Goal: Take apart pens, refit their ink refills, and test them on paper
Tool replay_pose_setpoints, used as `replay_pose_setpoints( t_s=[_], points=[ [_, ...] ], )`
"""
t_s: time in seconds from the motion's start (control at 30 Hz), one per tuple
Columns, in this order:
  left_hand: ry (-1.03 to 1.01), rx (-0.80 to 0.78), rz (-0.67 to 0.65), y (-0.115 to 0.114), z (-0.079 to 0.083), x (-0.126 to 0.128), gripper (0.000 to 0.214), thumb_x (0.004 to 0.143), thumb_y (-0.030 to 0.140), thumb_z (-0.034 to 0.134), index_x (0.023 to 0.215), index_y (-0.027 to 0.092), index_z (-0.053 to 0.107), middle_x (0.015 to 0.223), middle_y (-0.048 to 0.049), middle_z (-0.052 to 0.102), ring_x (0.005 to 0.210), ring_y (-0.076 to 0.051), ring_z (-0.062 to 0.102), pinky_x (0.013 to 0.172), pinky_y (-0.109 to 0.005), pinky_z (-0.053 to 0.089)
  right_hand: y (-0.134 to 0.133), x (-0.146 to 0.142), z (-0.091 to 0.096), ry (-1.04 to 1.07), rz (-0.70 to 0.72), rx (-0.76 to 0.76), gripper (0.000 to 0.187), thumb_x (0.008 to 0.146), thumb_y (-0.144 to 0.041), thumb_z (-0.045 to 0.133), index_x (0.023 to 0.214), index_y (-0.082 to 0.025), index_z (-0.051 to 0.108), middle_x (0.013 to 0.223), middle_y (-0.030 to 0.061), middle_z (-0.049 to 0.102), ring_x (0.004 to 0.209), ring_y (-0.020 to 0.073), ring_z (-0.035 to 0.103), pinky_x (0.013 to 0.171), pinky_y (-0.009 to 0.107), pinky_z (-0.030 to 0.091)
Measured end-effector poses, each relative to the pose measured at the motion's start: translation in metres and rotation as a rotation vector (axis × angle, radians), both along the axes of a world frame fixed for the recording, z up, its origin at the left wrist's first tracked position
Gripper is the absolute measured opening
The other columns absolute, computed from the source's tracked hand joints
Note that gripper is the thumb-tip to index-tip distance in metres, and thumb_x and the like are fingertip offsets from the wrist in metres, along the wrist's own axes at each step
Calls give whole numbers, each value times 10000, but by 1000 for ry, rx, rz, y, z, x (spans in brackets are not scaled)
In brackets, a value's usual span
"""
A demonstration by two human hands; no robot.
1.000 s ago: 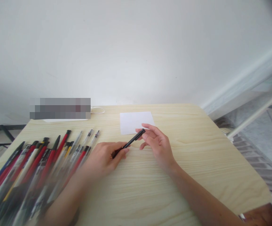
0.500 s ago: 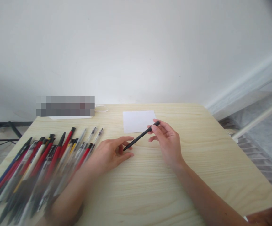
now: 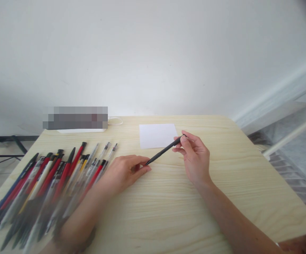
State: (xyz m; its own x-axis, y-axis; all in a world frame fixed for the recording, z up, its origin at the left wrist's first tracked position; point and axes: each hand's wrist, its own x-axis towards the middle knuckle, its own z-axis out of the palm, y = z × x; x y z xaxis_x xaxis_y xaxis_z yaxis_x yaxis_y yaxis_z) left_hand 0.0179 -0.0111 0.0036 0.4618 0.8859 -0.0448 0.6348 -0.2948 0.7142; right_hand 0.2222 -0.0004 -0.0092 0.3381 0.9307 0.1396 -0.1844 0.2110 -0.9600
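Note:
A slim black pen [image 3: 163, 151] is held at a slant above the table, its pointed end low and to the left. My right hand [image 3: 195, 155] pinches its upper end between thumb and fingers. My left hand [image 3: 127, 169] is at the pointed end, thumb and fingertips slightly apart around it. The index finger looks to be at the tip; whether it touches cannot be made out. Behind the pen lies a blank white sheet of paper [image 3: 155, 135], partly covered by my right fingers.
Several red, black, white and clear pens [image 3: 47, 183] lie side by side on the left, partly behind my left forearm. A pixelated object [image 3: 76, 118] with a white loop [image 3: 115, 121] stands at the back left of the wooden table [image 3: 168, 211]. A white wall [image 3: 153, 63] rises behind.
My right hand has shifted a little to the right with the pen, drawing its tip back from between my left fingers. My left thumb and fingers have come closer together.

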Motion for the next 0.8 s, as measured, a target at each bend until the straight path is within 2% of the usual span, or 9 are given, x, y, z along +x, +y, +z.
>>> replay_pose_setpoints(
  t_s=[0.27, 0.4, 0.57, 0.67, 0.8],
  points=[
    [-5, 23, -12, -1, -1, 1, 210, 812, 364, 556, 920, 222, 666, 711, 21, 638, 599, -100, 535, 536, -185, 386, -3, -4, -2, -42, -30, 50, 178, 802, -268, 602, 959, -191, 634, 817, 27, 679, 646, 99, 599, 630, 307, 571],
    [-12, 33, -6, -3, 0, 3, 211, 837, 348, 517, 892, 209, 666, 717, 19, 647, 578, -92, 523, 524, -183, 377, -7, -8, 0, -30, 56, 48, 191, 813, -273, 586, 993, -216, 615, 837, 18, 661, 718, 126, 601, 636, 305, 554],
    [15, 39, 18, -3, -1, 5, 219, 824, 342, 527, 870, 188, 675, 697, 4, 644, 579, -99, 526, 527, -185, 384, -12, -18, 4, 286, 287, 30, 248, 879, -315, 460, 1078, -218, 572, 841, 9, 615, 868, 144, 578, 861, 344, 463],
    [22, 36, 17, -3, -2, 5, 225, 826, 345, 522, 877, 191, 679, 693, 4, 641, 583, -100, 527, 534, -186, 387, -15, -23, 7, 466, 399, -5, 327, 907, -400, 355, 971, -192, 599, 810, 20, 585, 875, 159, 569, 901, 348, 420],
    [26, 34, 13, -3, -3, 5, 238, 834, 355, 510, 878, 197, 682, 676, 6, 634, 571, -100, 523, 529, -189, 382, -17, -24, 12, 611, 479, -42, 460, 898, -514, 269, 796, -191, 579, 768, 29, 555, 864, 187, 561, 890, 370, 403]
  ],
)
